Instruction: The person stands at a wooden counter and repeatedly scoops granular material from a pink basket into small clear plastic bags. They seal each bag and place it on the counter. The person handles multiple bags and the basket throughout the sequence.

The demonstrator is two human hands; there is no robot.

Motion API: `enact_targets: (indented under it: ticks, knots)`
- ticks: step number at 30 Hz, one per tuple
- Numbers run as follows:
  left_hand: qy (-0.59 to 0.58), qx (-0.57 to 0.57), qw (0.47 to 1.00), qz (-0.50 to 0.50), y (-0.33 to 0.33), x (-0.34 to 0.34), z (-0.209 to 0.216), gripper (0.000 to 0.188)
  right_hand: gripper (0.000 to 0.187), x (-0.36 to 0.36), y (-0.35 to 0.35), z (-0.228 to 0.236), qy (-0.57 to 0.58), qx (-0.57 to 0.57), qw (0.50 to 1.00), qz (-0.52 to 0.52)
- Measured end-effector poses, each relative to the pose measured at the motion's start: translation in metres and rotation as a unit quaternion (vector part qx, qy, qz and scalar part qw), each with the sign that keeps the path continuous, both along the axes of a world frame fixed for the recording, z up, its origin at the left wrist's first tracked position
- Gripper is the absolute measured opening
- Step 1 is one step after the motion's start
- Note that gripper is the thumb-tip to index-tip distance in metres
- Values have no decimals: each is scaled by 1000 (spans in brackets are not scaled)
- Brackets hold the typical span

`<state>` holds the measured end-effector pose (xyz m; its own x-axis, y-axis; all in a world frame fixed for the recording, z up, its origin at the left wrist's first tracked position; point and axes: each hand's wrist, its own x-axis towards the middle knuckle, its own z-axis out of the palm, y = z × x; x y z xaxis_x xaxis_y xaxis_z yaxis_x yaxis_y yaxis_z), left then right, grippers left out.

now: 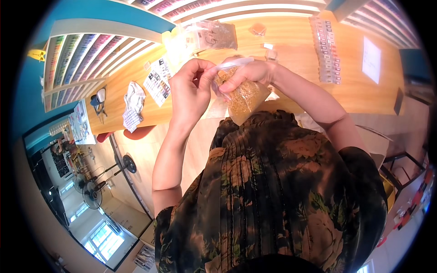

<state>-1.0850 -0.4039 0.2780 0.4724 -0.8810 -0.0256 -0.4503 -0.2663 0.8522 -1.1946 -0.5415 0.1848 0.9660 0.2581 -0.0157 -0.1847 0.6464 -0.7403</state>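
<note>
In front of my chest, above the near edge of the table, I hold a clear plastic bag point(248, 102) partly filled with small golden bead-like grains. My right hand point(250, 74) wraps round its upper part, with the thumb pressed across the front. At the bag's top left edge, my left hand point(192, 86) is closed, its thumb and fingertips pinching the plastic. A whitish strip of the bag's mouth runs between the two hands. How far the mouth is parted, I cannot tell.
On the wooden table point(287, 45) lie a large clear bag point(214, 36), printed cards point(157, 82), a crumpled cloth point(134, 98), a row of small clear boxes point(326, 50) and a white sheet point(371, 60). Racks of colourful small items point(88, 59) stand along the back and left.
</note>
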Motion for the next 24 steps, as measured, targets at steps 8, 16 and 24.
enact_targets:
  ticks: [8, 16, 24]
  knots:
    - [-162, -31, 983, -75, -3, -4, 9, 7, 21, 3, 2, -13, 25, 33, 999, 35]
    - [34, -74, 997, -15, 4, -8, 11, 10, 44, -14, -15, 29, -171, -238, 934, -206]
    - [186, -47, 981, -13, -4, 7, 26, 13, 9, -5, -25, 37, -147, -190, 879, -411]
